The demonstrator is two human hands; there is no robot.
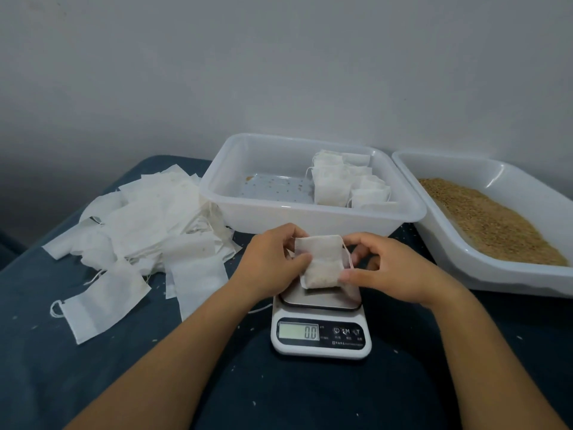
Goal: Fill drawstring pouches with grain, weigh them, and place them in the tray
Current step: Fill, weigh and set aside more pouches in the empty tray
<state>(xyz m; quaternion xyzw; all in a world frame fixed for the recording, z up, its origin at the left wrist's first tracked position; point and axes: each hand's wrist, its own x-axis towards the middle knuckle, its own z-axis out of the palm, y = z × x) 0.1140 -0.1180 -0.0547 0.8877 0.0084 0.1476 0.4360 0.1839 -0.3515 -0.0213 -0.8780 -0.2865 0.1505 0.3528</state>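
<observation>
— Both hands pinch the filled pouch (322,262) at centre frame: the left hand (273,262) has thumb and fingers curled on its left edge, and the right hand (390,271) nips the right edge where the drawstring (349,259) hangs out.

— Is it resting on the kitchen scale (321,324) yet?

— Its bottom edge is at the steel platter (319,299), but the display (298,332) reads zero, so I'd judge the weight is carried by that grip.

— How will it handle?

— Soft and light, I'd say. Thin cloth over loose grain, so it sags and shifts; squeeze the belly and the shape changes. The edges and the gathered neck by the string look like the safest places to hold, with the mouth kept uppermost so nothing spills.

— And around it?

— Just above, the clear tray (217,193) holds finished pouches (350,184) in its right half, with stray grains on its floor. At right, a white tub (496,274) of grain (490,221). At left, a heap of empty pouches (148,231) on the dark surface (93,383).
</observation>
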